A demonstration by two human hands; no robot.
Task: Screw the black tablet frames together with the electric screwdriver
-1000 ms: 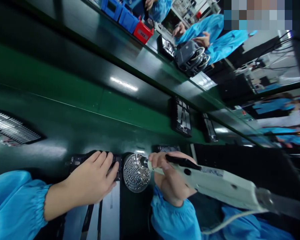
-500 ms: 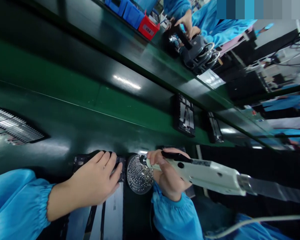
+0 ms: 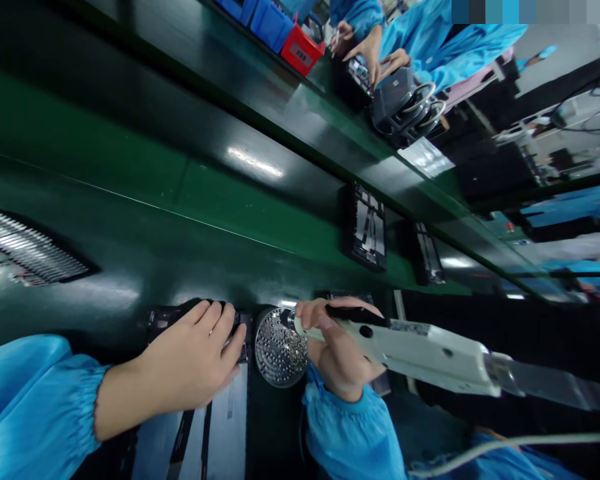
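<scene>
While the right hand (image 3: 337, 353) is wrapped round a pale electric screwdriver (image 3: 435, 357), the left hand (image 3: 195, 360) lies palm down on a flat device (image 3: 225, 427), fingers bent over its far end; cannot tell if they grip. Screwdriver: long, off-white with a greenish tint, angular body, black lever along the top, dark round spots on the side, metal collar and a clear sleeve at the right end. It lies tilted across the near right, tip pointing left and over the far right part of a round dish (image 3: 280, 385). Cannot tell whether the tip touches anything. Pale cable (image 3: 510, 443) at near right. Device: near left on the dark green desk (image 3: 155, 267), black frame, light grey panels, dark strips between them, partly covered by the left hand.

Containers: dish is shallow, round, just right of the device, with many small shiny metal bits (image 3: 277, 350) spread over its inside; exact type too small to tell. Far side, blue bins (image 3: 271, 25) with a red bin (image 3: 303, 50) right of them, pale label on its front. Something dark shows in the red bin, can't tell what; blue bins' contents unclear. Co-worker's hands (image 3: 370, 53) right of the red bin, at a dark unit (image 3: 360, 75).
</scene>
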